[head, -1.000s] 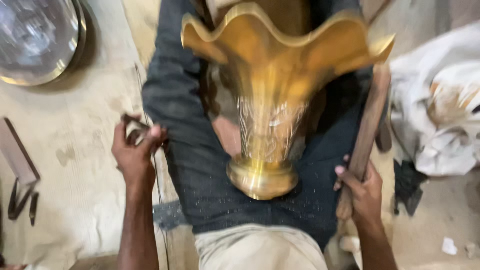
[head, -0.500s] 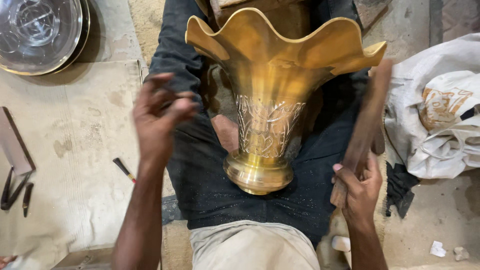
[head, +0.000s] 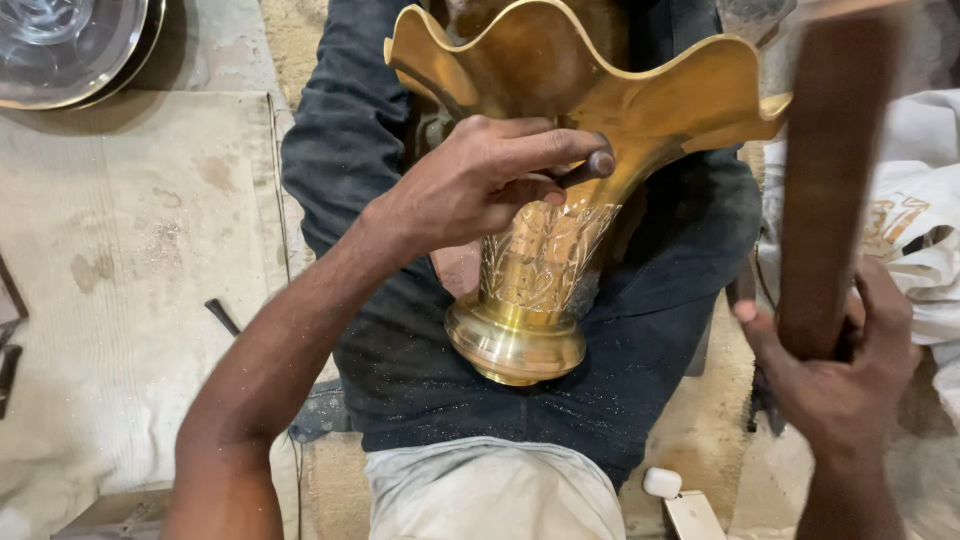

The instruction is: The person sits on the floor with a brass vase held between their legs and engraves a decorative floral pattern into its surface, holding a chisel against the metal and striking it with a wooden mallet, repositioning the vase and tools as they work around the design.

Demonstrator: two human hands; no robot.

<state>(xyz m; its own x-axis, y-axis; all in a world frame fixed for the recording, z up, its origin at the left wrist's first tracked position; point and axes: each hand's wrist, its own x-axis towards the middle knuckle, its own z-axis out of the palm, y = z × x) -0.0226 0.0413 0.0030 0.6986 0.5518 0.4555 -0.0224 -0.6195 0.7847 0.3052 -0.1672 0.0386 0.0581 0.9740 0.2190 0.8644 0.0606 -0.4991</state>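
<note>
Brass vase point(head: 535, 290) with a wavy flared rim and engraved body, lying in the centre of the frame across a lap in dark trousers point(head: 400, 350), foot toward the camera, mouth toward the top edge. Left hand point(head: 470, 185) just above the engraved body, under the flared rim, fingers point(head: 540, 148) pressed together and pinching a thin dark punch point(head: 590, 168) whose tip rests against the neck of the vase. Right hand point(head: 845, 370) at the lower right, fingers curled tight round a long wooden mallet point(head: 835, 180) held upright, blurred, apart from the vase. Round silvery metal tray point(head: 70, 45) in the upper left corner on a pale cloth mat point(head: 110, 270). Small dark tool point(head: 222, 316) on the mat, left of the lap. White crumpled cloth point(head: 920, 230) at the right edge. Small white object point(head: 662, 483) near the bottom.
</note>
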